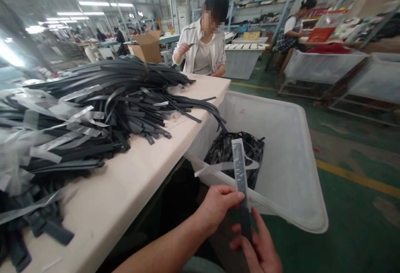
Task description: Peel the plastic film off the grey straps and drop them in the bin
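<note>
A dark grey flat strap (246,224) stands nearly upright in front of me, its upper part covered by a clear, wrinkled plastic film (239,160). My left hand (218,206) is closed on the strap near its middle, thumb pressed on the front. Lower down, my right hand (261,248) grips the strap's bottom end between thumb and fingers. Behind the strap, a loose translucent strip (215,167) curls over the rim of a white plastic bin (281,140). Inside that bin lies a tangle of dark straps (215,146).
To the left, a pale table (156,160) carries a large heap of dark straps (125,85) and crumpled clear film strips (46,119). Across the table a person (203,44) holds a thin strip. Wheeled bins (321,67) and another person (293,27) are further right.
</note>
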Demonstrator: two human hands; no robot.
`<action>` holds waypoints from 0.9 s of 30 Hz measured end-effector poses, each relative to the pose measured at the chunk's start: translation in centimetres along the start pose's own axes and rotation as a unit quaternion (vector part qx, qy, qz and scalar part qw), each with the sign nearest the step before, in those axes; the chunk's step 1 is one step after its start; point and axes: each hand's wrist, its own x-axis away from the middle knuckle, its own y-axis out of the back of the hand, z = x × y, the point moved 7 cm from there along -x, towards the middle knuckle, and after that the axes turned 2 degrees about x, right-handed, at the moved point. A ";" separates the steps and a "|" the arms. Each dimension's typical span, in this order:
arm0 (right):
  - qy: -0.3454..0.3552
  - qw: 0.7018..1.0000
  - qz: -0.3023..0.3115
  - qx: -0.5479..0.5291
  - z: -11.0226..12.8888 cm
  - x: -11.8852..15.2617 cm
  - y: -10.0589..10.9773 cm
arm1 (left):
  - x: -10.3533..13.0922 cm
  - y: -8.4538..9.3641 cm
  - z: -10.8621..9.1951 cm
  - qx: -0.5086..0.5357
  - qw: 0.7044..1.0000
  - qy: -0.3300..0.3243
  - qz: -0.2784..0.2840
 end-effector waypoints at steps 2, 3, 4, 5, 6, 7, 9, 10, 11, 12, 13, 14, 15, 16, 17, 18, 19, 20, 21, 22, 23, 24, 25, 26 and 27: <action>-0.024 1.000 0.012 -0.015 -0.7 0.1 -0.1 | -0.5 0.1 -0.1 -0.035 0.999 -0.003 -0.005; -0.030 0.999 0.018 -0.016 -0.8 -0.2 -0.1 | -0.7 0.0 0.3 -0.043 0.999 0.007 0.005; -0.031 0.999 0.020 -0.015 -0.8 -0.8 0.0 | -0.8 -0.1 1.0 -0.043 0.999 0.024 0.019; -0.030 0.999 0.020 -0.013 -0.7 -1.3 0.1 | -1.0 -0.2 1.8 -0.037 0.998 0.039 0.028; -0.030 0.999 0.020 -0.014 -0.7 -1.8 0.1 | -1.1 0.0 2.4 -0.028 0.998 0.049 0.030; -0.035 0.999 0.021 -0.018 -0.8 -2.0 0.1 | -1.4 0.4 2.9 -0.020 0.998 0.053 0.020; -0.070 0.996 0.044 -0.038 -2.0 -1.6 -0.6 | -1.9 1.9 3.2 -0.016 0.999 0.043 -0.029; -0.102 0.990 0.079 -0.050 -2.9 -1.0 -1.5 | -2.1 2.8 3.1 -0.017 0.998 0.033 -0.053; -0.136 0.981 0.123 -0.060 -3.8 -0.2 -2.4 | -2.3 3.6 3.0 -0.019 0.997 0.025 -0.070; -0.167 0.970 0.163 -0.065 -4.6 0.5 -3.3 | -2.4 4.3 2.9 -0.019 0.997 0.022 -0.078; -0.189 0.960 0.197 -0.068 -5.0 1.0 -4.1 | -2.4 4.8 3.0 -0.019 0.996 0.025 -0.080; -0.197 0.953 0.218 -0.070 -5.0 1.2 -4.7 | -2.3 5.1 3.2 -0.017 0.996 0.030 -0.078; -0.189 0.954 0.222 -0.073 -4.5 0.8 -5.0 | -2.1 5.2 3.6 -0.014 0.997 0.041 -0.069; -0.171 0.959 0.211 -0.077 -3.8 0.2 -5.2 | -1.9 5.1 4.0 -0.011 0.997 0.054 -0.055; -0.149 0.966 0.196 -0.083 -2.9 -0.6 -5.2 | -1.6 4.9 4.3 -0.008 0.997 0.064 -0.040; -0.129 0.970 0.183 -0.090 -2.1 -1.3 -5.3 | -1.4 4.8 4.4 -0.005 0.997 0.070 -0.027; -0.115 0.973 0.176 -0.097 -1.5 -1.8 -5.5 | -1.2 4.9 4.3 -0.001 0.997 0.070 -0.024; -0.109 0.973 0.178 -0.101 -1.2 -1.9 -5.7 | -1.1 5.3 3.9 0.004 0.997 0.063 -0.031; -0.110 0.970 0.191 -0.104 -1.3 -1.6 -6.1 | -1.0 5.9 3.4 0.007 0.997 0.052 -0.048; -0.119 0.964 0.213 -0.106 -1.6 -1.0 -6.6 | -0.9 6.6 2.8 0.009 0.997 0.039 -0.071; -0.129 0.957 0.235 -0.108 -2.1 -0.3 -7.2 | -0.7 7.4 2.4 0.009 0.996 0.031 -0.089; -0.141 0.951 0.254 -0.111 -2.6 0.3 -7.7 | -0.6 8.0 2.3 0.009 0.995 0.029 -0.098; -0.151 0.946 0.264 -0.115 -3.1 0.8 -8.1 | -0.4 8.3 2.5 0.008 0.994 0.036 -0.099; -0.156 0.944 0.265 -0.120 -3.3 0.9 -8.4 | -0.1 8.5 3.0 0.008 0.995 0.048 -0.091; -0.154 0.946 0.257 -0.125 -3.3 0.7 -8.5 | 0.2 8.5 3.7 0.011 0.995 0.063 -0.078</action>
